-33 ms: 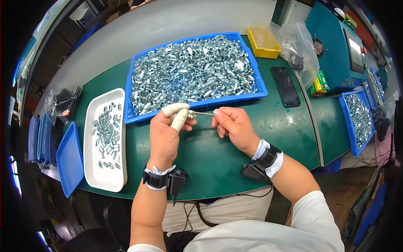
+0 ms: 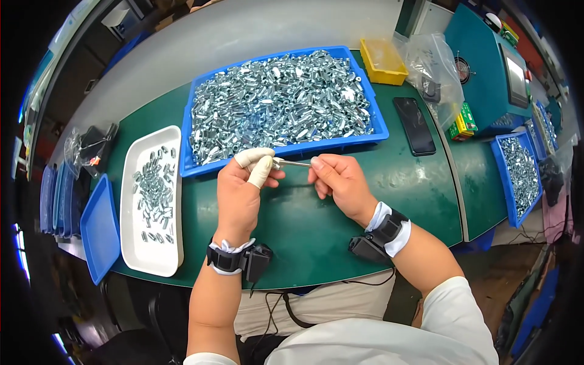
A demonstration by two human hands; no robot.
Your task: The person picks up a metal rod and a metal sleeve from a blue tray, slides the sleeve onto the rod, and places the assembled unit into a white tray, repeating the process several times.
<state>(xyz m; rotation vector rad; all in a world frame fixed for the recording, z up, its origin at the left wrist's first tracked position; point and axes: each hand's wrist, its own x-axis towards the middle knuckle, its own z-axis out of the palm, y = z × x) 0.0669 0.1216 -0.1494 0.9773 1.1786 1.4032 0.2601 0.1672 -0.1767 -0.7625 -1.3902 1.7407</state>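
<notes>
In front of the big blue tray [image 2: 382, 125], my two hands meet over the green table. My left hand [image 2: 238, 198], with pale covers on its thumb and forefinger, pinches a small shiny metal sleeve [image 2: 277, 162], mostly hidden by the fingers. A thin metal rod [image 2: 297, 163] runs from that sleeve to my right hand [image 2: 342, 185], which grips its other end between thumb and forefinger. Whether the rod's tip is inside the sleeve I cannot tell. The blue tray is heaped with metal sleeves [image 2: 280, 100]. Fewer sleeves [image 2: 155, 185] lie in the white tray [image 2: 155, 263] to the left.
A flat blue tray [image 2: 100, 234] leans beside the white one. A phone [image 2: 414, 126], a yellow bin [image 2: 384, 74] and a clear plastic bag [image 2: 447, 76] stand at the right. Beyond are a teal machine [image 2: 480, 61] and another blue tray of metal parts [image 2: 520, 170].
</notes>
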